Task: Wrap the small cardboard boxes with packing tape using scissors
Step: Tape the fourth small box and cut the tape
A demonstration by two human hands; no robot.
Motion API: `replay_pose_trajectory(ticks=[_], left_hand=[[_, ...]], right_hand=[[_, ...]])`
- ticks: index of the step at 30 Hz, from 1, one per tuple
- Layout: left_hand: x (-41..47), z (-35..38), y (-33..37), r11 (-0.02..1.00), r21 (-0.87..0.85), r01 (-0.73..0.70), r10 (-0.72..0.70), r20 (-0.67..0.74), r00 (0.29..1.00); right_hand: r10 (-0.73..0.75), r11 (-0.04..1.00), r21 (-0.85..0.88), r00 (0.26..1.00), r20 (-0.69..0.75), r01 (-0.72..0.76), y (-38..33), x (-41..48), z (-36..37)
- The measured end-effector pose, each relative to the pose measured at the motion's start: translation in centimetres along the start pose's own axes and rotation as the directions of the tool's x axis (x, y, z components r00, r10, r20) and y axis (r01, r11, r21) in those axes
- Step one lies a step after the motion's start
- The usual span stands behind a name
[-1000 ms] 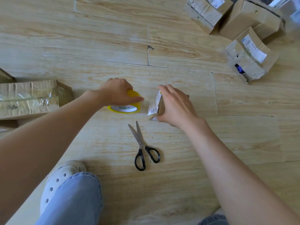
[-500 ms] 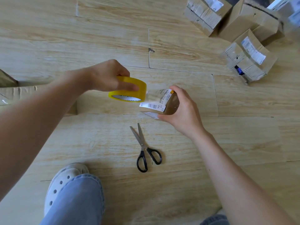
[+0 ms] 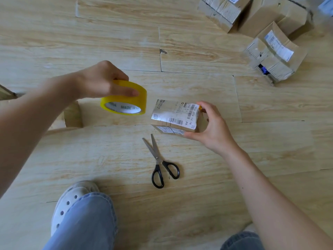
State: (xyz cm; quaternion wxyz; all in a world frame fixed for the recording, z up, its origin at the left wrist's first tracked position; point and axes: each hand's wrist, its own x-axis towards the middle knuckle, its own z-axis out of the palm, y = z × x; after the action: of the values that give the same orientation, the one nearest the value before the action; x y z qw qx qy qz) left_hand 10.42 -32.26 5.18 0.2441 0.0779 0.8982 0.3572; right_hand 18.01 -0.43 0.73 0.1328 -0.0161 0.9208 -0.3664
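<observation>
The left hand (image 3: 100, 82) grips the yellow packing-tape roll (image 3: 126, 101); the right hand (image 3: 211, 128) pinches the small labelled brown cardboard box (image 3: 175, 114), apparently light and rigid, by its right end.

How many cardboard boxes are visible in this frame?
5 clearly: a small labelled cardboard box gripped by the right hand; three brown cardboard boxes clustered top right; one partly hidden cardboard box at left, behind the left arm. More may be cut off at the frame edges.
</observation>
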Motion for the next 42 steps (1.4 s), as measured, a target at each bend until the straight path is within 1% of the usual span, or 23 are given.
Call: replay_pose_trajectory(ticks=[1,3,7,9,10,18,27,29,36,39,42], left_hand=[[0.0,0.3,0.0,0.999,-0.033,-0.002,0.002,0.018,1.000],[0.3,1.0,0.0,1.000,0.000,-0.008,0.008,0.031,0.999],[0.8,2.0,-0.5,0.986,0.167,-0.010,0.008,0.015,1.000],[0.9,2.2,-0.8,0.949,0.316,0.006,0.008,-0.041,0.999],[1.0,2.3,-1.0,0.934,0.357,0.016,0.008,-0.065,0.998],[2.0,2.6,-1.2,0.952,0.305,0.027,-0.008,-0.065,0.998],[2.9,4.1,-2.9,0.953,0.300,0.041,-0.041,-0.004,0.999],[3.2,4.6,-3.4,0.953,0.298,0.056,-0.056,-0.011,0.998],[4.2,6.2,-4.1,0.924,0.375,0.077,-0.057,-0.064,0.996],[4.3,6.7,-4.1,0.921,0.382,0.079,-0.058,-0.066,0.996],[4.3,7.1,-4.0,0.928,0.366,0.069,-0.049,-0.064,0.997]], right_hand=[[0.009,1.000,-0.022,1.000,0.007,-0.008,0.2,-0.1,0.0],[0.019,0.999,-0.046,0.999,0.028,-0.018,0.5,0.0,0.2],[0.032,0.999,-0.031,0.998,0.053,-0.031,1.1,0.0,0.9],[0.066,0.997,-0.030,0.996,0.062,-0.064,1.8,-0.2,1.2],[0.078,0.997,-0.033,0.995,0.064,-0.076,2.2,-0.4,1.2],[0.093,0.993,-0.073,0.992,0.080,-0.087,3.0,-0.8,1.6],[0.104,0.993,-0.071,0.991,0.079,-0.098,3.6,-1.3,2.2],[0.104,0.993,-0.065,0.991,0.080,-0.099,3.7,-1.3,2.3],[0.107,0.993,-0.054,0.992,0.073,-0.103,3.6,-1.6,2.4],[0.118,0.989,-0.093,0.991,0.066,-0.112,3.3,-1.7,2.3],[0.132,0.980,-0.165,0.987,0.092,-0.115,2.7,-1.8,2.2]])
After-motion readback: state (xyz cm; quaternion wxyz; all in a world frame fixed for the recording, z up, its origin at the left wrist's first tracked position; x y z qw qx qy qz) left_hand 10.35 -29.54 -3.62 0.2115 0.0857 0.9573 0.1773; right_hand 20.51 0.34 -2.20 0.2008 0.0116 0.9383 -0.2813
